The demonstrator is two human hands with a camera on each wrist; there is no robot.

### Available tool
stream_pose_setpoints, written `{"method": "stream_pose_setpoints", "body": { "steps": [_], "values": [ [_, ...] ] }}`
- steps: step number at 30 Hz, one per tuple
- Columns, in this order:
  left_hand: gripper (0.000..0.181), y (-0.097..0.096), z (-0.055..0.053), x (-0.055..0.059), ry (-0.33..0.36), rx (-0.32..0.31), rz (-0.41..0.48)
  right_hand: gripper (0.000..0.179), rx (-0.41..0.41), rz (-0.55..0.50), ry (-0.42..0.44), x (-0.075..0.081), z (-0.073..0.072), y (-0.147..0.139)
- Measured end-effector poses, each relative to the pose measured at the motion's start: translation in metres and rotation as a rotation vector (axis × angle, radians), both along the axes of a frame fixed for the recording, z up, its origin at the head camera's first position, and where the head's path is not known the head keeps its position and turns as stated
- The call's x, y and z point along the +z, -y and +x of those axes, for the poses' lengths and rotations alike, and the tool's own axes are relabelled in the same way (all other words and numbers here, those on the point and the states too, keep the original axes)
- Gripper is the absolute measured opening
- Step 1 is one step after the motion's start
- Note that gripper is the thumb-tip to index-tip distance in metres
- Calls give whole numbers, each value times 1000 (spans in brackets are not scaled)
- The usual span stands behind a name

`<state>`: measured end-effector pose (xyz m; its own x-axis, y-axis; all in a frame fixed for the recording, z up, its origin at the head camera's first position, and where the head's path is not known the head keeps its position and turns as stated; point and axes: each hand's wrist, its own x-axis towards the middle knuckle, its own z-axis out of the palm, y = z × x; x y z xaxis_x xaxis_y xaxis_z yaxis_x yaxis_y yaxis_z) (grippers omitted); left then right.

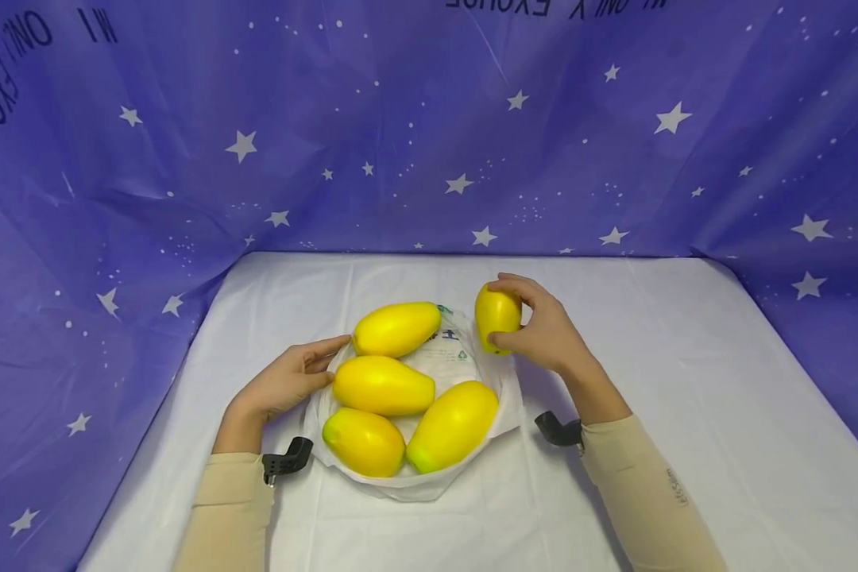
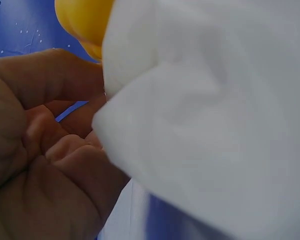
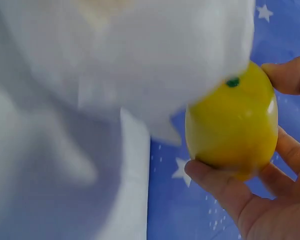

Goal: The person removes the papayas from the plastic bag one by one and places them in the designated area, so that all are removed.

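Observation:
A white plastic bag (image 1: 452,367) with printing on it lies spread on the table, with several yellow papayas on it: one at the back (image 1: 398,329), one in the middle (image 1: 384,386), one at the front left (image 1: 365,442) and one at the front right (image 1: 454,425). My left hand (image 1: 289,380) pinches the bag's left edge, close to the ends of the back and middle papayas. Beyond the bag's back right edge, my right hand (image 1: 543,330) grips another papaya (image 1: 497,318) between thumb and fingers. In the right wrist view that papaya (image 3: 235,122) shows a green spot; the bag hides part of it.
White cloth covers the table (image 1: 686,381). A purple curtain (image 1: 429,143) with white stars hangs behind and along both sides. Each wrist carries a black camera mount, the left one (image 1: 287,461) and the right one (image 1: 559,430) both near the bag's sides.

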<state>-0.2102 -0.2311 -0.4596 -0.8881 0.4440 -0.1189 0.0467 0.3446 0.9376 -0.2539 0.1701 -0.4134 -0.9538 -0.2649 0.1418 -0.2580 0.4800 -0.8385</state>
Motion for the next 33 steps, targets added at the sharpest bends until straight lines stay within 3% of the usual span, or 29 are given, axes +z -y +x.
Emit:
{"method": "stream_pose_setpoints", "body": {
  "steps": [8,19,33],
  "values": [
    [56,2,0,-3,11,-4,27,69,-81,32,10,-10,-13,-28],
    [56,-1,0,-1,27,-1,14,72,-165,119,138,-33,-20,-69],
    [57,0,0,0,31,9,15,72,-121,124,128,-37,-25,-80]
  ]
}}
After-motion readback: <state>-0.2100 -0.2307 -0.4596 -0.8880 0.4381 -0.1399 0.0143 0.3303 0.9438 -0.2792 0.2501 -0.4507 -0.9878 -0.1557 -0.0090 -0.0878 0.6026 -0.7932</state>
